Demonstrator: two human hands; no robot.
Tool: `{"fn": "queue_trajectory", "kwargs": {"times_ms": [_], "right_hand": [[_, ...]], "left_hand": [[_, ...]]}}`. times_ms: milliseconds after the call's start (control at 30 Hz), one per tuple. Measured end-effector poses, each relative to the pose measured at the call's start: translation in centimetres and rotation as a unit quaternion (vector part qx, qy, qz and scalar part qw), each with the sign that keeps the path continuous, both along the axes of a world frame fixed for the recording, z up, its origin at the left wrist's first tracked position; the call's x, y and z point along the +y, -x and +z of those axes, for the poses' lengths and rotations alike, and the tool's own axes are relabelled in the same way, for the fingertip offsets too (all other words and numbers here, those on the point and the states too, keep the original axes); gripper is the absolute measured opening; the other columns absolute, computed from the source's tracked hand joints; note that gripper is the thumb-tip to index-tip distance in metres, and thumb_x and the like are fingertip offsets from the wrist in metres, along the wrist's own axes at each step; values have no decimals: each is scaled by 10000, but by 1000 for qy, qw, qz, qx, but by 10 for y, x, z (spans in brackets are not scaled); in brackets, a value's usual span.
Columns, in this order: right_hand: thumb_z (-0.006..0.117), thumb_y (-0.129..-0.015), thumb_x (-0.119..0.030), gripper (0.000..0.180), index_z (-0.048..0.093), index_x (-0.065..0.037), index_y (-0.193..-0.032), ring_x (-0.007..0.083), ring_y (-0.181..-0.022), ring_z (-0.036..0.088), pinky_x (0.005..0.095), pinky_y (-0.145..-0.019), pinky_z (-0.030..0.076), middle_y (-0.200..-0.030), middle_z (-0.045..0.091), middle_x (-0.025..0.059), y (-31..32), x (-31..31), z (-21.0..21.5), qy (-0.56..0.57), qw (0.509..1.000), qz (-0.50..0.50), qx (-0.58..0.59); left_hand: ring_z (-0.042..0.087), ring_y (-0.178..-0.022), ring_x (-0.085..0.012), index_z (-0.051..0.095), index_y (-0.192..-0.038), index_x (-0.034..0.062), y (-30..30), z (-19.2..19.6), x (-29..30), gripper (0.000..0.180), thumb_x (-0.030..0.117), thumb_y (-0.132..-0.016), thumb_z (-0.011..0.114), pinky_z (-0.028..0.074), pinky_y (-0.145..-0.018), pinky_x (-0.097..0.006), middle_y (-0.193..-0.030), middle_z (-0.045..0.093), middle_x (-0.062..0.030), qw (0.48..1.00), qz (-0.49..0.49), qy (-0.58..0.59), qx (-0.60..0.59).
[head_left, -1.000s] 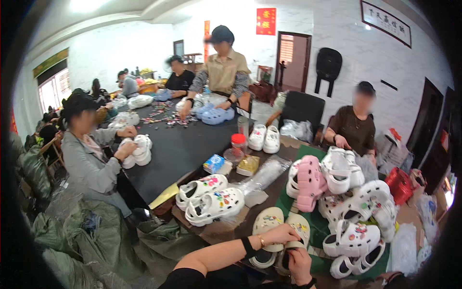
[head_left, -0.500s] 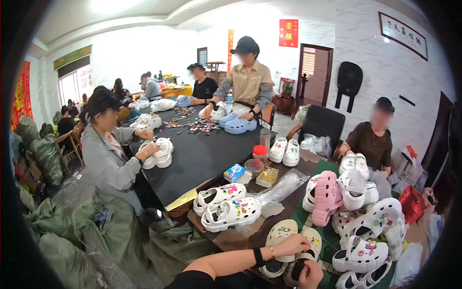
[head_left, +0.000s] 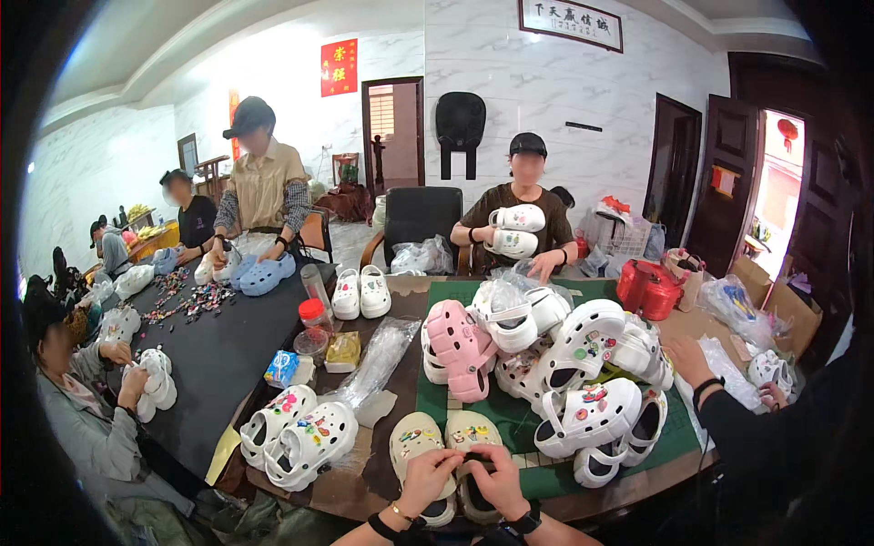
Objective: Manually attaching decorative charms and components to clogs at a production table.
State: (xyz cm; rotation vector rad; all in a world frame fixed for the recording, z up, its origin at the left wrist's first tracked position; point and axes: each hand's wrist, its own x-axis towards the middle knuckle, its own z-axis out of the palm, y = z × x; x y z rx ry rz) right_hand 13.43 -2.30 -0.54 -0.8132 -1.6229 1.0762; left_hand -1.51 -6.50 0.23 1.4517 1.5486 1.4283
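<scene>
A pair of beige clogs with colourful charms stands upright in front of me: the left clog and the right clog. Over their middles, my left hand and my right hand meet fingertip to fingertip. Both have thumb and fingers pinched; whatever lies between them is too small or hidden to make out. To the left sits a pair of white clogs with charms, and on the right a pile of charmed white clogs with a pink clog on its left side.
On the table lie clear plastic wrap, a red-lidded jar, a blue packet and white clogs. Across from me a person holds white clogs; another person's arm reaches in close on the right. More people work at the dark table.
My view has swung to the right. My right hand has come up to meet my left over the beige clogs. The person across has lifted a pair of white clogs.
</scene>
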Motion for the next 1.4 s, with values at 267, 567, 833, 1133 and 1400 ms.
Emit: {"fn": "queue_trajectory", "kwargs": {"times_ms": [267, 567, 833, 1133, 1400], "right_hand": [[571, -845, -57, 137, 634, -21, -961, 186, -872, 610, 307, -776, 481, -917, 658, 99, -168, 25, -92, -139, 979, -30, -146], [356, -922, -145, 298, 633, -60, -995, 228, -847, 561, 335, -802, 451, -971, 642, 80, -336, 327, 118, -175, 872, -52, -454], [412, -876, -126, 239, 629, -63, -957, 245, -845, 571, 337, -783, 459, -934, 629, 92, -330, 332, 126, -207, 850, -35, -483], [484, -818, -100, 169, 624, -67, -908, 268, -842, 584, 339, -758, 469, -886, 613, 107, -319, 335, 125, -244, 826, -14, -509], [532, -797, -136, 172, 605, -58, -931, 284, -881, 581, 349, -775, 466, -911, 594, 127, -317, 221, -30, -232, 829, 6, -509]], "left_hand": [[628, -730, -88, 704, -980, -14, 6, -2, -9, 196, 142, -876, 649, 488, -648, -231, -827, 708, -60, 993, -1, 77, -88], [616, -699, -79, 713, -967, 3, 11, 3, -14, 223, 190, -872, 637, 481, -633, -233, -801, 707, -43, 990, -13, 129, -60], [620, -650, -74, 723, -953, 28, 16, -14, -33, 193, 181, -865, 643, 490, -610, -241, -748, 705, -40, 996, 35, 73, -41], [648, -688, -89, 722, -956, 29, 9, -31, -37, 193, 182, -863, 651, 507, -640, -249, -769, 713, -55, 994, 61, 85, -41], [629, -660, -83, 720, -939, 16, 9, -44, -35, 206, 198, -861, 664, 493, -617, -237, -738, 700, -41, 992, 72, 101, -38]]}}
